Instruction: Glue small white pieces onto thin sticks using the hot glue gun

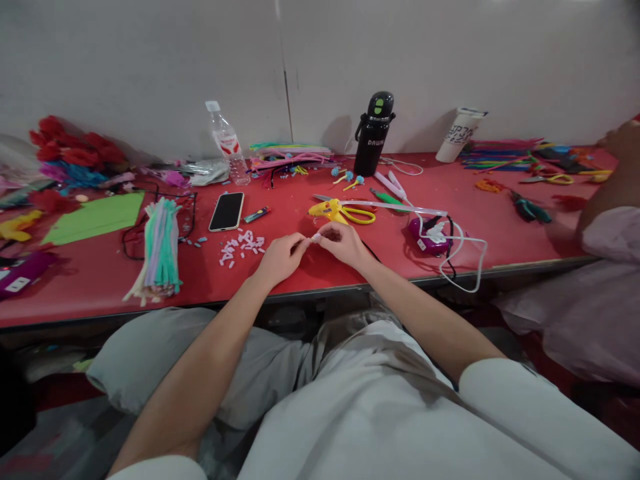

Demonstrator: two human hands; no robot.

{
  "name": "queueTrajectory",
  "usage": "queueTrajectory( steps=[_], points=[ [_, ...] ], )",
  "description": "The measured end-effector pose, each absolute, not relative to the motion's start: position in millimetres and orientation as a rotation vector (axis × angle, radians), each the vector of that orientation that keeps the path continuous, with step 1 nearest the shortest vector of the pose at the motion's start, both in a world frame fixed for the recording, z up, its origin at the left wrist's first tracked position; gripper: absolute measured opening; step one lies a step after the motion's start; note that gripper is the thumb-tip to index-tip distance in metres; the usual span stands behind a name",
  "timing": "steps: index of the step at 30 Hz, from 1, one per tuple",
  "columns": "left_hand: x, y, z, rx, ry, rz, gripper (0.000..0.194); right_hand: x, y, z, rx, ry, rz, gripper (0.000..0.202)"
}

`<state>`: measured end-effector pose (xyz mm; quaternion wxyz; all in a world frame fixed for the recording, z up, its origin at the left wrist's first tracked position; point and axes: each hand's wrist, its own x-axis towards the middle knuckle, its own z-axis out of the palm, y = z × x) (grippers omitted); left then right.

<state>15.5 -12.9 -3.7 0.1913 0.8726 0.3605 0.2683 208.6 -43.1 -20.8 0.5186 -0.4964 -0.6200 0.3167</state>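
Note:
My left hand [284,259] and my right hand [345,245] meet over the red table [300,273], near its front edge. Both are closed in a pinch, fingertips almost touching, around a small pale piece [315,238] too tiny to make out fully. To the left of my left hand lies a scatter of small pale pink pieces [243,247]. Just beyond my right hand is a yellow glue gun [327,210] with a clear stick, beside yellow-handled scissors [359,214].
A phone [227,212] and a bundle of pastel pipe cleaners [163,247] lie to the left. Along the back stand a plastic bottle [230,147], a black flask [373,137] and a white cup [459,137]. A white cable [480,267] overhangs the front edge; another person's arm [613,173] is at right.

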Motion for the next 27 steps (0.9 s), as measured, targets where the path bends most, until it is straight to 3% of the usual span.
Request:
queueTrajectory(
  steps=[13, 21, 24, 27],
  points=[
    [15, -8, -5, 2.41, 1.041, 0.78, 0.03, 240, -59, -12, -1.315, -1.476, 0.659, 0.02],
    [14, 0, -6, 2.429, 1.105, 0.792, 0.032, 278, -31, -2, -1.571, -1.725, 0.268, 0.032],
    [13, 3, -7, 2.436, 1.124, 0.807, 0.029, 266, -12, -12, -1.594, -1.774, 0.274, 0.042],
    [13, 5, -8, 2.457, 1.129, 0.81, 0.029, 261, 0, -19, -1.634, -1.759, 0.391, 0.036]
  ],
)
